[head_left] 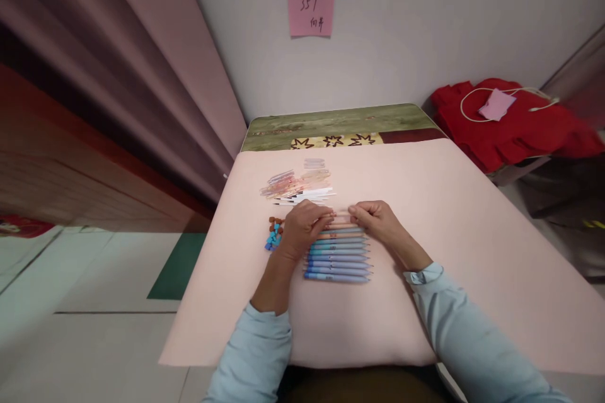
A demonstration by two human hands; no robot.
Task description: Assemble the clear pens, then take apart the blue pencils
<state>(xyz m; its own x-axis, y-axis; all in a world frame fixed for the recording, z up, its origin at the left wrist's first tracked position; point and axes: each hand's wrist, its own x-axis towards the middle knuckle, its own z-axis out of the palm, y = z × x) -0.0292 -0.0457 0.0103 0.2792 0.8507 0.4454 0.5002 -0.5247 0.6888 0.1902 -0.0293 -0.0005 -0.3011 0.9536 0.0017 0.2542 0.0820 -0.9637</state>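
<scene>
My left hand [302,227] and my right hand [380,221] are close together above the middle of the table. Between their closed fingertips runs a thin, pale pink pen [343,214], one end in each hand; its details are too small to make out. Just below, several pens [338,258] lie side by side in a row, blue nearest me and shading to orange-pink farther off. Beside my left wrist sits a small pile of blue and brown caps [273,239], partly hidden by that hand. White refills with dark tips [307,195] lie beyond my left hand.
Past the refills lie clear and pinkish pen tubes [283,184] and a small group of pale short pieces [314,164]. A pale pink sheet [472,252] covers most of the table. Red cloth with a white cable [534,119] is at the right. A curtain [155,44] hangs left.
</scene>
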